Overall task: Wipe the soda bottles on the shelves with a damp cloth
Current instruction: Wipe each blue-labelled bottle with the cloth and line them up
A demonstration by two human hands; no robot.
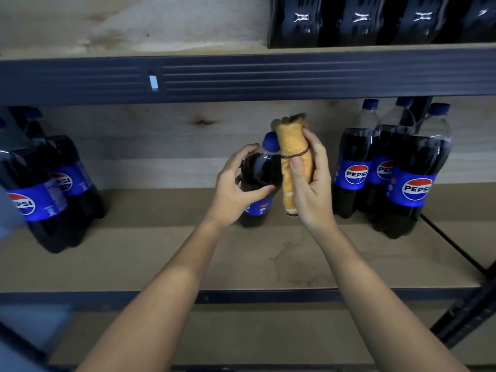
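Fingers: left hand (236, 186) curled round the middle bottle (261, 181); right hand (311, 181) gripping the rolled cloth (294, 159), touching that bottle's cap side. Shelf (161, 259), wood. Bottle groups at left (40, 200) and right (389, 170), upright. Middle bottle stands between, mid-shelf.

Dark bottles (257, 183) wear blue caps and blue labels with red-white-blue logos; the cloth (294, 157) is orange-yellow; pale wood shelf (161, 253), dark rail.

Dim wooden shelf boards (161, 253) rest on dark metal rails (241, 79).
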